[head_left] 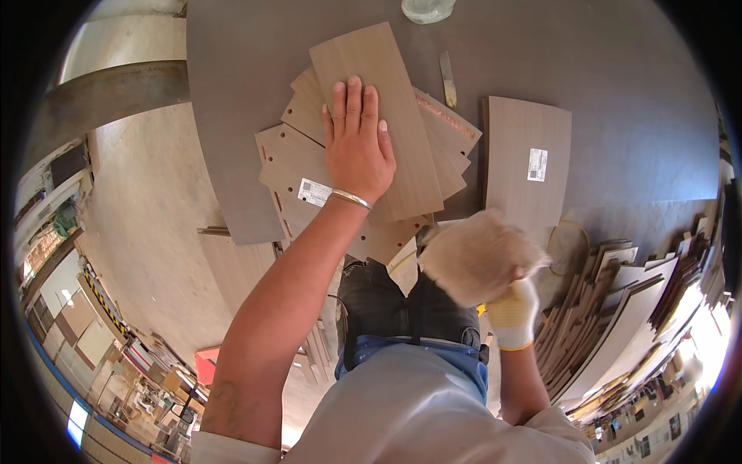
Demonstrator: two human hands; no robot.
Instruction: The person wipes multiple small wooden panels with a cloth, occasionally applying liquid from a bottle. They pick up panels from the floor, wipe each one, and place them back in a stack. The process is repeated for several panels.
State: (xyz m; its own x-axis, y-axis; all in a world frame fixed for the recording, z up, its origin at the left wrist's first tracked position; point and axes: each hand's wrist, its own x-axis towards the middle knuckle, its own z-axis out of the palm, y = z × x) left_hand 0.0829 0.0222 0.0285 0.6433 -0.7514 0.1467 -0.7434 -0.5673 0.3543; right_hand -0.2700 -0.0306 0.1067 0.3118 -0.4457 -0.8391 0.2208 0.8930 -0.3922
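My bare left hand [359, 151] lies flat, fingers stretched out, on the topmost wood-grain board [408, 147]. Beneath it fans out a pile of similar boards [287, 164], some with drilled holes and one with a white label [314, 192]. My right hand [516, 313], in a white and yellow knit glove, grips a beige rag [479, 259] in front of the table edge, near my right thigh. The rag is blurred by motion and hides most of the fingers. To the right of the pile lies another labelled board [519, 127].
The boards rest on a large dark grey tabletop [634, 131]. Beyond the pile are a small knife-like blade [448, 80] and a clear plastic item [427, 9]. Many board offcuts [610, 309] stand stacked at the right. A metal beam [116, 100] runs off to the left.
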